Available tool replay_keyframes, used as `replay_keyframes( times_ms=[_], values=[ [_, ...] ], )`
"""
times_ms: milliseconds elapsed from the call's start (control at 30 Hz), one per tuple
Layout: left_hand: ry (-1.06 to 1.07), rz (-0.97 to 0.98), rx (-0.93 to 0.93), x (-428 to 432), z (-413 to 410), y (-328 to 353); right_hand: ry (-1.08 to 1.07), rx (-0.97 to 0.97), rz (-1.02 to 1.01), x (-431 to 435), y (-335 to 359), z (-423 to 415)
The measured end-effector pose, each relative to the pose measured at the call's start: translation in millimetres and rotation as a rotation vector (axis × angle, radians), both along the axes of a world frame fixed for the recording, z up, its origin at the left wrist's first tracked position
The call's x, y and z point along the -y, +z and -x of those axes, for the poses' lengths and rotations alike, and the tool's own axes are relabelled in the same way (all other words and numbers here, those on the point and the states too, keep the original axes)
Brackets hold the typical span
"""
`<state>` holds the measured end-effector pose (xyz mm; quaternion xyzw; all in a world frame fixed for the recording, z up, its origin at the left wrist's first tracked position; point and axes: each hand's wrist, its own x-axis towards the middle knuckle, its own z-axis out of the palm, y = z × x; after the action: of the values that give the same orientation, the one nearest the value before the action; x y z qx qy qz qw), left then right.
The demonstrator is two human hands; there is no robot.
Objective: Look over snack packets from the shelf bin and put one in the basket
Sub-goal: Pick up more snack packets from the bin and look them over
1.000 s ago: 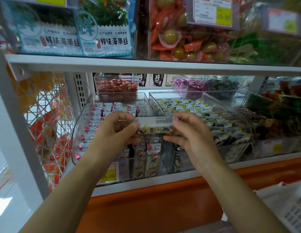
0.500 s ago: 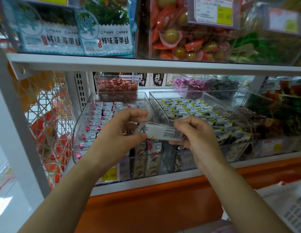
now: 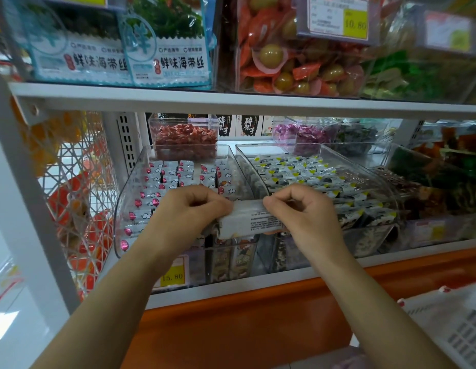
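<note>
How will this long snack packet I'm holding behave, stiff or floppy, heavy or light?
Probably fairly stiff: the snack packet spans straight between the left hand and right hand without sagging. Likely light, since finger pinches at its ends carry it. Its smooth wrapper may be slippery.

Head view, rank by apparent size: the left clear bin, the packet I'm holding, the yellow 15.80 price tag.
1. left clear bin, clearly largest
2. held packet, ends partly hidden
3. yellow price tag, smallest
</note>
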<state>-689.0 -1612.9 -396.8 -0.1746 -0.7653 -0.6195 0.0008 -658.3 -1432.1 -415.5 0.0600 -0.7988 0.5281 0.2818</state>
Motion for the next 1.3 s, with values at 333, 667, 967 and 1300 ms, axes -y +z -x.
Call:
replay_keyframes(
  times_ms=[333, 667, 967, 1300],
  values=[
    [-0.113, 0.029, -0.019, 6.2, -0.5, 4.0, -0.026, 0.001, 0.073, 1.2, 1.2, -1.0],
    [-0.131, 0.11, -0.095, 3.2, 1.3, -2.8, 0.288, 0.274, 0.284, -22.8, 9.8, 1.0],
    [0.038, 0.095, -0.187, -3.0, 7.3, -12.4, 0.152, 0.144, 0.275, -12.1, 1.2, 1.9],
    [0.155, -0.156, -0.126, -18.7, 17.1, -12.2, -0.043, -0.046, 0.014, 13.2, 5.5, 11.6]
  ],
)
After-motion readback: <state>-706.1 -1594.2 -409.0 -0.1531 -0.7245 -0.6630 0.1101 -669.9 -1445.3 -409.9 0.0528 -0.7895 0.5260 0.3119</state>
